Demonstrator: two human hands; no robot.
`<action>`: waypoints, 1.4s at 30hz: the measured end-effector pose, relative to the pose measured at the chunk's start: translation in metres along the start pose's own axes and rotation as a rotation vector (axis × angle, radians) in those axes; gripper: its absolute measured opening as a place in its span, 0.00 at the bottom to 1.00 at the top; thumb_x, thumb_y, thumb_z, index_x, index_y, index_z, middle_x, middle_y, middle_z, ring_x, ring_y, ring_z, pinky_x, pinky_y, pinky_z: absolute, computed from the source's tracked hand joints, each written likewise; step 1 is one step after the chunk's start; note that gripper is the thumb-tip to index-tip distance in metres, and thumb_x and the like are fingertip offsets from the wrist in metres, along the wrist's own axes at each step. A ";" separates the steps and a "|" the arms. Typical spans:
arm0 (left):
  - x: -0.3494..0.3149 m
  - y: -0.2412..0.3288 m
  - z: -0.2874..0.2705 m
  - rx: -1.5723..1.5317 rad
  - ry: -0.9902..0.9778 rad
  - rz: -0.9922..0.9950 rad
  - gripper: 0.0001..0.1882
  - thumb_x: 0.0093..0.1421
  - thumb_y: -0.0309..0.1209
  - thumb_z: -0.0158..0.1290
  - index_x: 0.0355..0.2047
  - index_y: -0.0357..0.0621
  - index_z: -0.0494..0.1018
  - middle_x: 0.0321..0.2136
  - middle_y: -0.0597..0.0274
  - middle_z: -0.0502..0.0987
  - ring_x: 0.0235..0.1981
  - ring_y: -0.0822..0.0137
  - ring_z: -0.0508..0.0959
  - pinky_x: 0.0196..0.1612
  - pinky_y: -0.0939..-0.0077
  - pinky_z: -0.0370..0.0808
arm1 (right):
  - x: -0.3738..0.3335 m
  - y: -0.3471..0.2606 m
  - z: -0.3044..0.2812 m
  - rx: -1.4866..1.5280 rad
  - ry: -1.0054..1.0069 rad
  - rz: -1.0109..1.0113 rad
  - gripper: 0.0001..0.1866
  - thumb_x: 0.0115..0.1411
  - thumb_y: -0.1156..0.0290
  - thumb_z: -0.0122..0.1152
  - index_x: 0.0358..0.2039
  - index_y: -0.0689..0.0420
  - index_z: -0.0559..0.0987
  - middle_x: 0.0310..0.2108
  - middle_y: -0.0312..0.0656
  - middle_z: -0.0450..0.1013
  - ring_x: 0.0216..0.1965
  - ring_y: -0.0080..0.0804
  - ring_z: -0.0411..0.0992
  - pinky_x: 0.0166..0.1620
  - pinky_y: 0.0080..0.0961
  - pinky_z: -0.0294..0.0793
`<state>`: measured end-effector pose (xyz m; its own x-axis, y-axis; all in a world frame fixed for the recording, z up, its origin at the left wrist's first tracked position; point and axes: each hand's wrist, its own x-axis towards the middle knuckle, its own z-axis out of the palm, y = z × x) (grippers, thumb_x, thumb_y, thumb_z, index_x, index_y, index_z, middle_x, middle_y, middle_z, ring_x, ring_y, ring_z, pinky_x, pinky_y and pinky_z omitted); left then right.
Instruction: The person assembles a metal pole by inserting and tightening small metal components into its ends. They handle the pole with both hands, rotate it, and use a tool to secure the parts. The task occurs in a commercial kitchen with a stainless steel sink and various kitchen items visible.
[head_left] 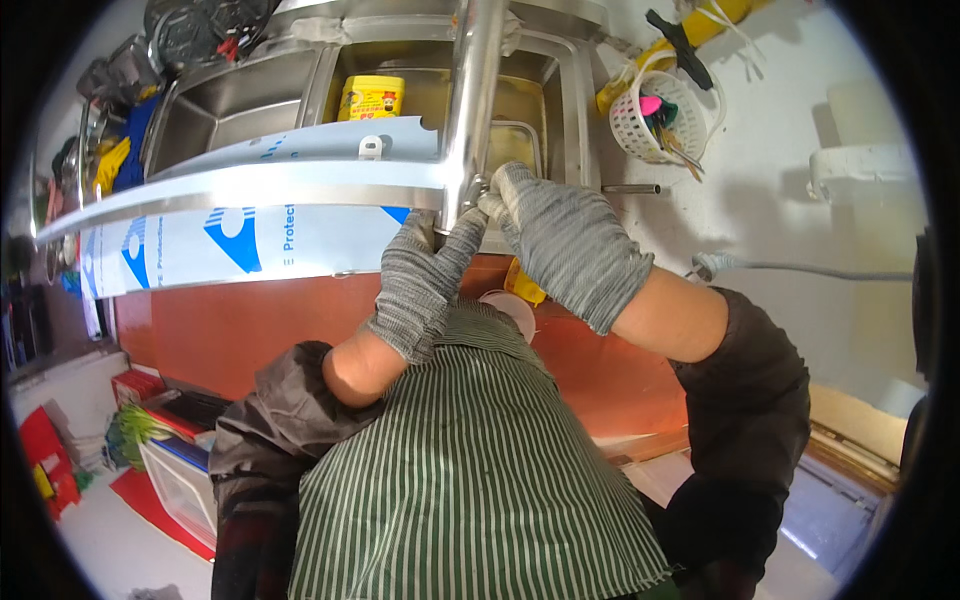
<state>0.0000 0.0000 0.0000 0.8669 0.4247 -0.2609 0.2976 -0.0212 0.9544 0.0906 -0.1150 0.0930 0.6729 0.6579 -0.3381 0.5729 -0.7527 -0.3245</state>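
Observation:
A shiny round metal tube (pixel 470 110) comes toward me over a steel sink and meets a long metal rail (pixel 250 183) running off to the left. My left hand (pixel 420 285), in a grey knit glove, is closed around the tube's near end, thumb along its right side. Fingers pinched together, my gloved right hand (pixel 575 240) presses at the joint from the right, on a small metal part too covered to name. Beneath the rail is a metal panel (pixel 310 235) in white-and-blue protective film.
The double steel sink (pixel 235 105) lies behind, a yellow tub (pixel 372 98) in it. At right are a white perforated basket (pixel 655 120) with small items, a short metal rod (pixel 632 188) and a grey hose (pixel 800 268). A reddish-brown surface (pixel 240 330) spreads below the panel.

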 end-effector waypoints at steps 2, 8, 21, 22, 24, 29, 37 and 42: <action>0.002 0.004 0.007 0.005 -0.029 -0.036 0.21 0.57 0.40 0.59 0.40 0.33 0.71 0.25 0.56 0.77 0.26 0.69 0.75 0.31 0.74 0.73 | -0.006 0.010 0.003 -0.060 0.040 -0.015 0.16 0.63 0.62 0.51 0.43 0.62 0.70 0.30 0.55 0.74 0.36 0.45 0.76 0.40 0.38 0.73; -0.002 0.009 -0.001 -0.079 0.010 -0.060 0.25 0.55 0.39 0.60 0.43 0.30 0.68 0.30 0.54 0.76 0.31 0.67 0.76 0.36 0.74 0.74 | 0.000 0.000 -0.005 0.560 0.046 0.154 0.16 0.64 0.62 0.49 0.41 0.65 0.71 0.20 0.44 0.71 0.16 0.30 0.69 0.20 0.24 0.70; 0.001 -0.014 0.002 -0.377 0.006 0.060 0.32 0.49 0.40 0.67 0.47 0.36 0.64 0.33 0.58 0.76 0.31 0.73 0.75 0.35 0.78 0.75 | 0.003 -0.027 -0.012 0.743 -0.077 0.445 0.21 0.65 0.59 0.51 0.42 0.69 0.70 0.17 0.39 0.68 0.13 0.24 0.67 0.17 0.18 0.65; 0.002 -0.015 0.006 -0.391 -0.018 0.046 0.33 0.49 0.46 0.65 0.45 0.37 0.65 0.31 0.59 0.77 0.30 0.71 0.77 0.34 0.76 0.75 | 0.002 -0.030 -0.011 0.652 -0.088 0.415 0.21 0.66 0.57 0.49 0.39 0.67 0.71 0.17 0.40 0.68 0.13 0.24 0.66 0.17 0.18 0.64; -0.001 -0.021 0.008 -0.346 -0.001 0.082 0.33 0.49 0.49 0.64 0.44 0.37 0.66 0.31 0.59 0.77 0.29 0.68 0.78 0.33 0.75 0.76 | 0.001 -0.036 -0.006 0.552 -0.032 0.422 0.21 0.66 0.57 0.48 0.38 0.66 0.71 0.17 0.39 0.68 0.13 0.24 0.65 0.18 0.18 0.64; -0.005 -0.035 0.008 -0.301 -0.014 0.156 0.32 0.48 0.54 0.62 0.41 0.41 0.68 0.24 0.63 0.76 0.21 0.65 0.78 0.25 0.73 0.75 | -0.007 -0.045 0.020 0.353 0.203 0.387 0.18 0.67 0.61 0.47 0.41 0.66 0.70 0.16 0.40 0.69 0.13 0.21 0.63 0.19 0.16 0.63; -0.007 -0.058 0.013 -0.341 0.109 0.393 0.29 0.52 0.55 0.55 0.46 0.47 0.69 0.17 0.63 0.75 0.16 0.61 0.76 0.19 0.70 0.72 | -0.020 -0.034 0.048 0.584 0.273 0.408 0.19 0.68 0.58 0.44 0.41 0.64 0.68 0.17 0.42 0.72 0.10 0.18 0.61 0.15 0.14 0.62; -0.003 -0.056 0.018 -0.190 0.020 0.435 0.26 0.55 0.53 0.53 0.42 0.44 0.66 0.19 0.64 0.76 0.16 0.63 0.76 0.18 0.70 0.70 | -0.021 -0.032 0.048 0.531 0.302 0.430 0.18 0.68 0.58 0.43 0.38 0.63 0.68 0.16 0.43 0.73 0.09 0.16 0.60 0.14 0.14 0.61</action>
<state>-0.0125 -0.0162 -0.0548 0.8864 0.4306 0.1699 -0.1712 -0.0361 0.9846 0.0356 -0.1040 0.0685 0.9296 0.2152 -0.2992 -0.0215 -0.7787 -0.6271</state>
